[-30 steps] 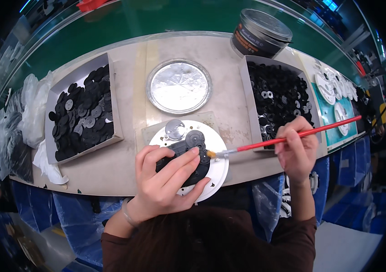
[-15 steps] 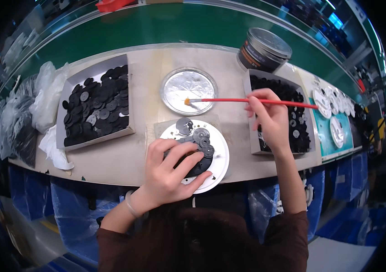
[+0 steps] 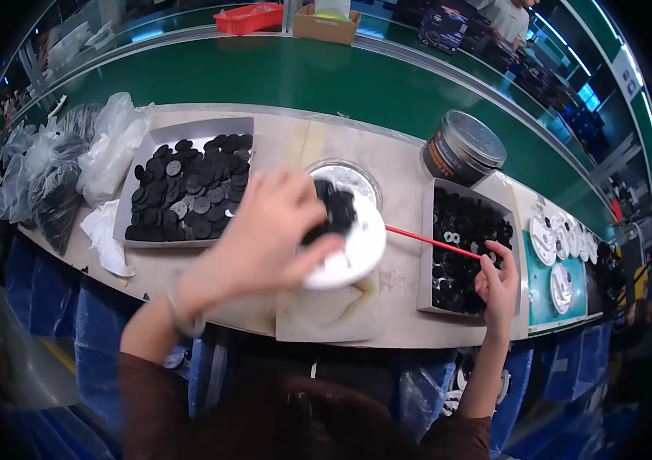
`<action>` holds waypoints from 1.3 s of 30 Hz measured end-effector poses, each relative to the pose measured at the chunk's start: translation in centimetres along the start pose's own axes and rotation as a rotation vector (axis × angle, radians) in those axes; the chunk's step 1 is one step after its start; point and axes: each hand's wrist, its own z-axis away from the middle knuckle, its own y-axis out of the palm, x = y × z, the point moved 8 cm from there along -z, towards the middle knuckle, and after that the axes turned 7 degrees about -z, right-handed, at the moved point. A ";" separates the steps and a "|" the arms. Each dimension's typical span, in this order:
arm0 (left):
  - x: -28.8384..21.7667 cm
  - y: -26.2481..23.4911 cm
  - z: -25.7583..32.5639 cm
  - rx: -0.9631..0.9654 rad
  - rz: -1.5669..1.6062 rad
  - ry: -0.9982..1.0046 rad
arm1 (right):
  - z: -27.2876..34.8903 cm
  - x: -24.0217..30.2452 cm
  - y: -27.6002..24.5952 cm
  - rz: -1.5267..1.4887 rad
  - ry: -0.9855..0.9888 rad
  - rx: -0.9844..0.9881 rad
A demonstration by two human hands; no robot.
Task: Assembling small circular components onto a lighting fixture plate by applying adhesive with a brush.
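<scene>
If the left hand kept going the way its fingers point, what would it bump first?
Probably the black tin with the silvery lid. The left hand, holding the white disc, points up and right, though depth is hard to judge.

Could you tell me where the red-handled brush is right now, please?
In the head view, the red-handled brush is right of centre, held in the right hand, its handle slanting across the right tray of black parts toward the white disc.
</scene>
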 end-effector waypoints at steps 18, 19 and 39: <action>22.1 12.3 -15.2 0.067 -0.874 -0.249 | 5.2 0.5 -12.9 0.271 -0.189 -0.354; 22.5 12.6 -15.6 0.071 -0.873 -0.241 | 5.4 0.2 -13.3 0.271 -0.173 -0.371; 18.8 3.6 -10.5 0.072 0.053 -0.136 | 10.4 -8.7 -26.9 0.564 0.113 -0.818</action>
